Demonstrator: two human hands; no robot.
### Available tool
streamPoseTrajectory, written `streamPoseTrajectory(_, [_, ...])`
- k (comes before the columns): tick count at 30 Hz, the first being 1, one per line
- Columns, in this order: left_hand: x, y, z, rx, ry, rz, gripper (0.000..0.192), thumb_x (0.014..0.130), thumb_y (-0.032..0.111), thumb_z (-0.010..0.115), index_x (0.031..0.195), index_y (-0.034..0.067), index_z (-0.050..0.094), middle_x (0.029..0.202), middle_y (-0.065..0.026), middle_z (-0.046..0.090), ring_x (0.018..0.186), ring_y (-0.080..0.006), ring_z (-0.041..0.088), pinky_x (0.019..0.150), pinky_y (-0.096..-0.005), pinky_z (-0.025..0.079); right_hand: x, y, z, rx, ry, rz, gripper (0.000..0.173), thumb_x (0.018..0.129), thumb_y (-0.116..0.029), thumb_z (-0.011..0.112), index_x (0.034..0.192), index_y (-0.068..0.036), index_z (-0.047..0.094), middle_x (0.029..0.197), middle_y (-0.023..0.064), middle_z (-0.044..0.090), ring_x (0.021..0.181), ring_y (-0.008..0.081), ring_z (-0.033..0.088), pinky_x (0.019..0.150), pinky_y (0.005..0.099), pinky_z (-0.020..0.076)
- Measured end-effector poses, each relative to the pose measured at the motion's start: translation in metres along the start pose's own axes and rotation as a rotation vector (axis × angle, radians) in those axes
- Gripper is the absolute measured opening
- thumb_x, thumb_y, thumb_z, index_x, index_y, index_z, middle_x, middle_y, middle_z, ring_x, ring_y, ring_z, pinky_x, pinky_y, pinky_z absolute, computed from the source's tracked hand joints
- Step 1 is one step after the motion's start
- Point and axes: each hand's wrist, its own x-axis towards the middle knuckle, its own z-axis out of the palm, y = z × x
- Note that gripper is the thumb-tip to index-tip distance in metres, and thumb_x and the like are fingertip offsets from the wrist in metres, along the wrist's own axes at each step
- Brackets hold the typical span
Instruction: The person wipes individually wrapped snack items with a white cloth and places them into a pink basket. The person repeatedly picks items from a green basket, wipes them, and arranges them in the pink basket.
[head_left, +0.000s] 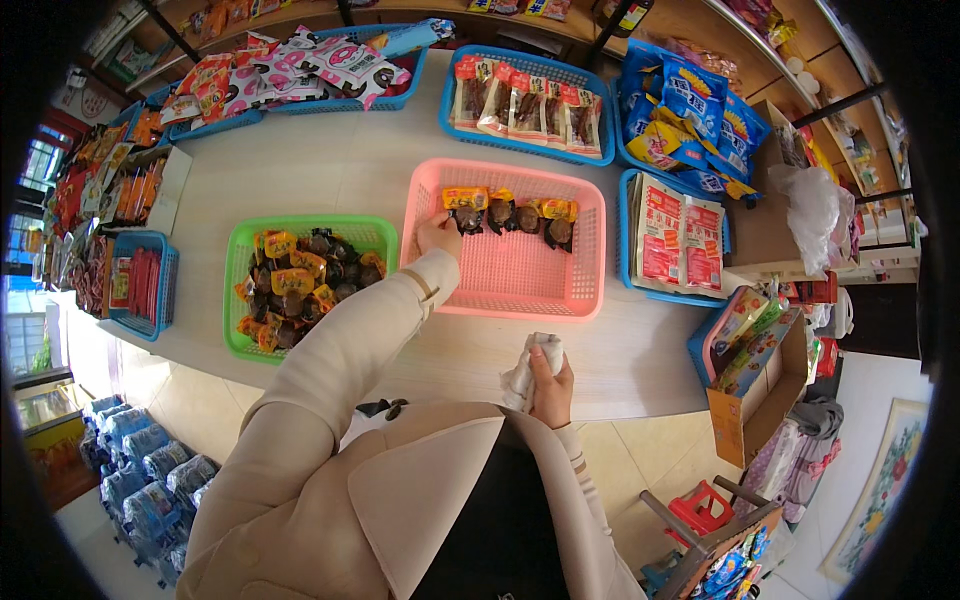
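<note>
My left hand (439, 236) reaches into the left side of a pink plastic basket (502, 300). Its fingertips pinch the edge of a small snack packet (466, 214), which has a yellow-orange top and a round dark brown piece showing below. More packets of that kind (559, 221) stand in a row along the basket's far wall. To the left, a green plastic basket (236, 300) holds a loose heap of the same packets (292, 281). Near the table's front edge, my right hand (553, 390) grips a crumpled whitish cloth (534, 367), apart from both baskets.
Blue baskets with bagged snacks (525, 105), blue bags (697, 97) and flat red-and-white packs (679, 232) line the far and right sides. An open cardboard box (739, 409) juts out at right. Plastic-wrapped water bottles (150, 480) stand on the floor at lower left.
</note>
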Motion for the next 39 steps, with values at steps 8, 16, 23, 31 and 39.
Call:
streamPoseTrajectory(8, [-0.011, -0.005, 0.007, -0.053, 0.155, -0.066, 0.014, 0.083, 0.008, 0.063, 0.091, -0.001, 0.068, 0.08, -0.0154, 0.068, 0.074, -0.0252, 0.065, 0.067, -0.0352, 0.049, -0.001, -0.002, 0.003, -0.032, -0.017, 0.015, 0.02, 0.092, -0.012, 0.061, 0.109, -0.001, 0.058, 0.091, 0.0005, 0.059, 0.08, 0.009, 0.054, 0.07, 0.0243, 0.0468])
streamPoseTrajectory(16, [-0.001, 0.021, 0.008, 0.022, -0.039, -0.109, 0.023, 0.086, 0.011, 0.066, 0.106, -0.001, 0.067, 0.089, -0.0111, 0.07, 0.08, -0.0172, 0.064, 0.07, -0.0301, 0.049, -0.004, 0.006, -0.006, -0.02, 0.022, 0.04, 0.019, 0.092, -0.012, 0.061, 0.107, -0.001, 0.058, 0.092, 0.0001, 0.06, 0.08, 0.0088, 0.054, 0.07, 0.0249, 0.0469])
streamPoseTrajectory(23, [0.008, 0.02, 0.001, 0.0, -0.094, -0.056, 0.029, 0.087, 0.011, 0.064, 0.114, 0.0, 0.064, 0.091, -0.012, 0.069, 0.077, -0.0175, 0.063, 0.068, -0.0302, 0.049, -0.006, 0.009, -0.005, -0.002, -0.002, -0.014, 0.019, 0.092, -0.012, 0.062, 0.107, -0.002, 0.058, 0.091, -0.0002, 0.059, 0.08, 0.0085, 0.054, 0.07, 0.0246, 0.0464])
streamPoseTrajectory(31, [-0.021, 0.041, -0.029, -0.093, -0.352, -0.096, 0.028, 0.087, 0.01, 0.062, 0.112, 0.0, 0.058, 0.091, -0.0066, 0.065, 0.075, -0.0167, 0.062, 0.065, -0.0316, 0.049, -0.012, 0.005, 0.006, -0.039, -0.028, -0.012, 0.017, 0.093, -0.017, 0.061, 0.101, -0.003, 0.058, 0.08, 0.002, 0.058, 0.064, 0.0113, 0.056, 0.056, 0.0289, 0.0508])
streamPoseTrajectory(39, [-0.068, 0.093, -0.218, -0.271, -0.862, -0.075, 0.032, 0.087, 0.017, 0.063, 0.115, 0.002, 0.06, 0.092, -0.0018, 0.061, 0.077, -0.0096, 0.059, 0.063, -0.0238, 0.047, -0.02, -0.015, 0.013, -0.114, -0.289, -0.06, 0.027, 0.097, -0.021, 0.052, 0.114, 0.0, 0.057, 0.093, 0.0046, 0.063, 0.079, 0.0132, 0.06, 0.069, 0.0271, 0.0497])
